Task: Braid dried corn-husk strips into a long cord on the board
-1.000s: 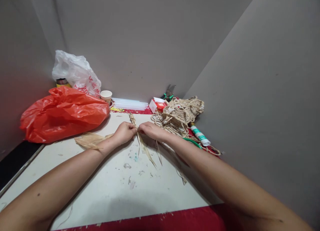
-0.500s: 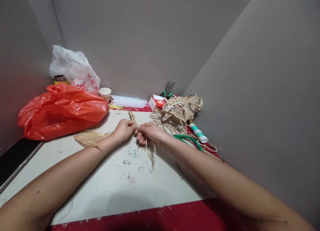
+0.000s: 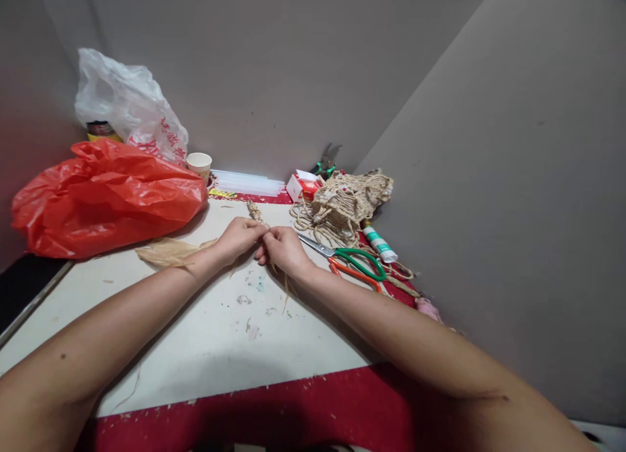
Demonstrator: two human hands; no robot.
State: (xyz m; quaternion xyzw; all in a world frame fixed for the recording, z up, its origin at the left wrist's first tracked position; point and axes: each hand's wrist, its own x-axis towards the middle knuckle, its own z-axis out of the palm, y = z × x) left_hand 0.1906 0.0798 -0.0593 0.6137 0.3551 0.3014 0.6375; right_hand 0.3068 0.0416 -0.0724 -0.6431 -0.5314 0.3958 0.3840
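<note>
My left hand and my right hand meet over the white board, thumbs and fingertips pinched together. Between them they grip a braided straw cord, whose plaited end points away from me past the fingertips. Loose straw strands hang below my right hand; the exact grip point is hidden by the fingers. Under and behind my left wrist lies a bundle of flat dry husk. Scissors with one green and one orange handle rest just right of my right hand, blades toward it.
A red plastic bag fills the left, with a white bag behind it. At the back stand a paper cup, clear sticks, a small red-white box and pliers. Coiled straw cord and a tube lie right.
My right hand has turned and drawn in against my left, more of the scissors now showing beside it. Fewer strands hang visibly below. The whole view has shifted slightly.
</note>
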